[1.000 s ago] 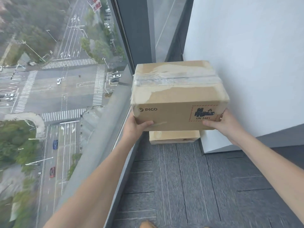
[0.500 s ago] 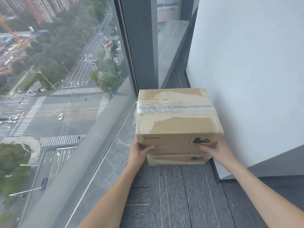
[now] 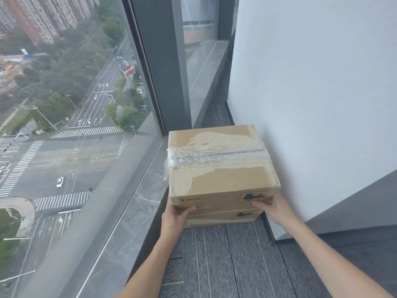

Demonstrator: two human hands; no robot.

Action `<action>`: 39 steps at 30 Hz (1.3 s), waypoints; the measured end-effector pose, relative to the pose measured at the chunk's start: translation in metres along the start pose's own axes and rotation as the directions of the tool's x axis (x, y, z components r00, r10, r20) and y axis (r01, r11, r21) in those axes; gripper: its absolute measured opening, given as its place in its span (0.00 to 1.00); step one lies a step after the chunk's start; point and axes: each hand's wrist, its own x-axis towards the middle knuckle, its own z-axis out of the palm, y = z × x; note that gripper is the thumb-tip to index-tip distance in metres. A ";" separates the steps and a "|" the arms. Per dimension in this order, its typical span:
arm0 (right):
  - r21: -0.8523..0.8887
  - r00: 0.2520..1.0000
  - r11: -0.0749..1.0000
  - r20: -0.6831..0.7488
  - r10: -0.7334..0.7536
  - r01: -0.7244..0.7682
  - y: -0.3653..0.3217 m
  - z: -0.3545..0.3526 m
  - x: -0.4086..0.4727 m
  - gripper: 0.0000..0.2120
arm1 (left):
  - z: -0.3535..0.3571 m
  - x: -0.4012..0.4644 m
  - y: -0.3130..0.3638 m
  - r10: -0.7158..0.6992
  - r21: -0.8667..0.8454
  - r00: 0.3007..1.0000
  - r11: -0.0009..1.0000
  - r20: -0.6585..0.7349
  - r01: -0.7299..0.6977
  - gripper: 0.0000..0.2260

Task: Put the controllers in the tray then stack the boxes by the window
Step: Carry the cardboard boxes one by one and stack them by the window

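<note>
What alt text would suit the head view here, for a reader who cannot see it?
Two bare hands hold a taped cardboard box by its front lower corners, left hand and right hand, on top of a second box on grey carpet. The stack sits between a floor-to-ceiling window and a white wall.

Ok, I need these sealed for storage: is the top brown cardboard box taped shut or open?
Shut. The top brown cardboard box has its flaps closed flat, with crinkled clear tape running across the seam.
</note>
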 end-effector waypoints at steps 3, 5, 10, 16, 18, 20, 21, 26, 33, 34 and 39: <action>0.028 1.000 1.000 -0.010 -0.003 0.003 -0.001 -0.001 -0.005 0.16 | 0.001 0.002 -0.002 -0.002 0.025 1.000 1.000 -0.001 0.002 0.29; 0.035 1.000 0.999 -0.006 0.002 -0.002 0.003 0.000 -0.006 0.17 | -0.001 0.003 -0.005 -0.012 0.024 1.000 1.000 -0.006 0.012 0.29; 0.032 1.000 0.999 -0.012 -0.003 0.003 0.008 0.001 -0.008 0.16 | -0.002 0.003 -0.005 -0.032 0.033 0.999 0.999 0.000 0.032 0.28; 0.015 1.000 1.000 0.013 0.025 -0.026 0.008 -0.003 -0.003 0.20 | 0.000 0.003 -0.002 -0.048 0.030 0.999 0.998 0.017 0.047 0.29; 0.020 1.000 1.000 0.014 0.014 -0.014 0.005 -0.003 -0.005 0.20 | 0.000 0.000 0.000 -0.039 0.023 0.999 0.999 0.006 0.039 0.29; 0.033 1.000 0.999 0.007 0.014 -0.014 0.005 -0.003 -0.007 0.19 | 0.000 -0.001 0.000 -0.041 0.015 0.999 0.999 -0.003 0.041 0.28; 0.040 1.000 0.999 -0.001 0.017 -0.017 0.005 -0.002 -0.008 0.18 | 0.000 -0.002 0.001 -0.049 0.019 0.999 0.999 -0.001 0.049 0.29; 0.007 1.000 1.000 -0.020 0.018 -0.017 0.003 0.000 -0.018 0.16 | -0.004 -0.004 0.010 -0.086 0.063 0.996 0.995 0.038 0.083 0.32; -0.173 0.948 0.952 0.150 0.280 -0.254 -0.060 -0.024 -0.082 0.36 | -0.041 -0.048 0.072 -0.433 0.630 0.870 0.749 0.236 0.202 0.30; -0.223 0.921 0.931 0.200 0.335 -0.291 -0.074 -0.032 -0.096 0.38 | -0.047 -0.060 0.090 -0.433 0.702 0.860 0.700 0.269 0.133 0.26; -0.539 0.859 0.821 0.318 0.402 -0.185 -0.160 -0.083 -0.176 0.39 | -0.069 -0.117 0.198 -0.450 0.787 0.799 0.615 0.399 -0.046 0.24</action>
